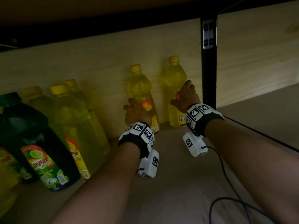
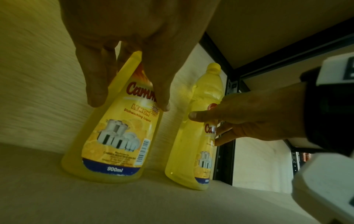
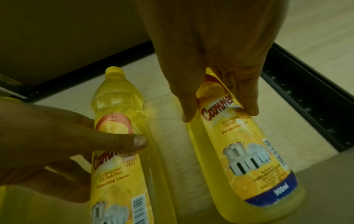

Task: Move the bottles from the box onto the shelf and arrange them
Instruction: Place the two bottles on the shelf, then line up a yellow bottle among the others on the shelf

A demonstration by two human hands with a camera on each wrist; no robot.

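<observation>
- Running wall to wall, the shelf [image 1: 169,183] carries every bottle against its pale wooden back panel [image 1: 100,62].
- At far left a dark green bottle [image 1: 32,135] stands in front, with a group of yellow bottles [image 1: 77,118] just beside and behind it.
- Near the black post [image 1: 208,70], two more yellow bottles stand upright and apart: left bottle [image 1: 140,88] and right bottle [image 1: 175,75].
- The left hand [image 1: 137,112] grasps the left bottle at mid-body, thumb on its label.
- The right hand [image 1: 186,96] grasps the right bottle likewise.
</observation>
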